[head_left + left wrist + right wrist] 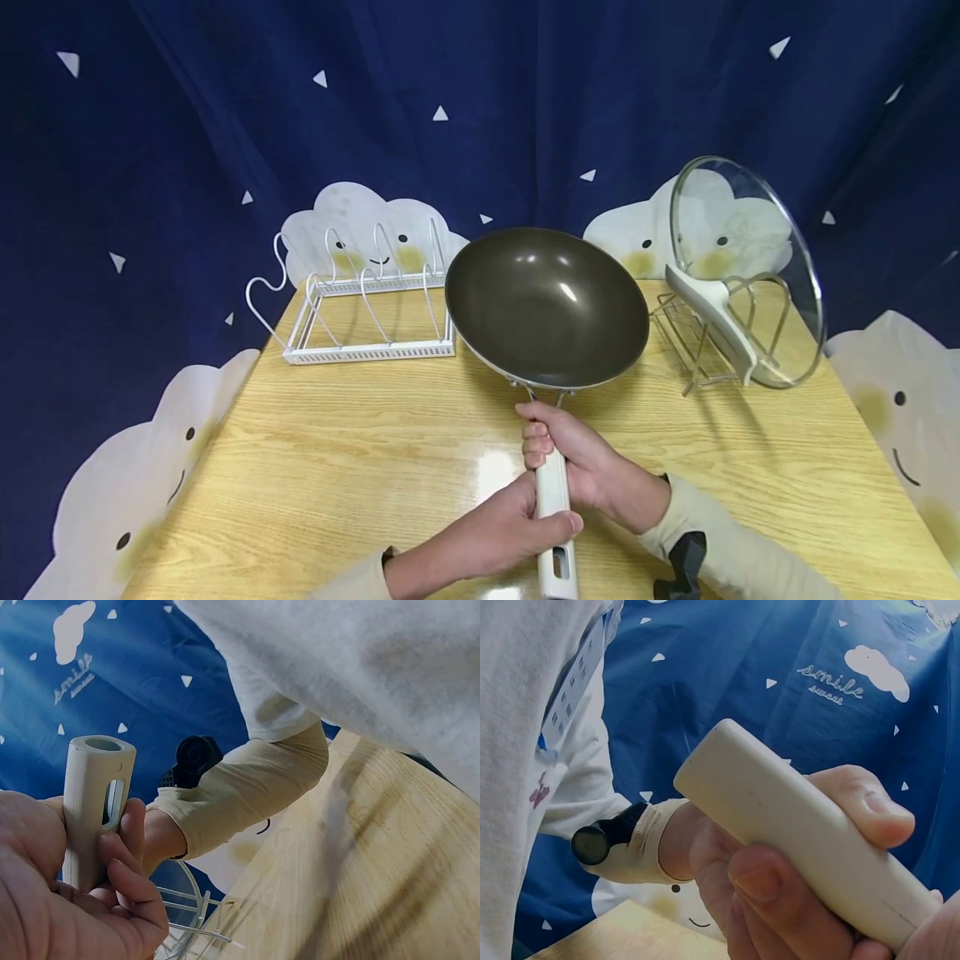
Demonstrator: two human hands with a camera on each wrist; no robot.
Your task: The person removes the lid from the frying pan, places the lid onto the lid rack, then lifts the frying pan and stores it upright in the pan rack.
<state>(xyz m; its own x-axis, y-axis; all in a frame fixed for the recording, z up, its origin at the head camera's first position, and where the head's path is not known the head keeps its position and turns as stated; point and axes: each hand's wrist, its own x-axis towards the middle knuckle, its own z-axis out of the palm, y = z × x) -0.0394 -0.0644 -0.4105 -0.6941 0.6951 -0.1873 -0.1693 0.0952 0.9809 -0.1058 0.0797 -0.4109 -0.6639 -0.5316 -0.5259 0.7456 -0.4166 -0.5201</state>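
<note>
A dark-coated frying pan (547,308) with a long cream handle is held up over the table in the head view, its inside facing me. My right hand (577,454) grips the handle close to the pan body. Lower down, near the slotted end, my left hand (498,533) grips the same handle, thumb lying across its top. The left wrist view shows the handle's end (97,802) with the left fingers curled round it. In the right wrist view the cream handle (802,832) crosses the picture, held between thumb and fingers.
A white wire rack (367,354) stands at the back left of the wooden table (337,467). At the right, a glass lid (757,250) with a cream handle leans upright in a smaller metal stand (693,354). A blue curtain (480,100) hangs behind.
</note>
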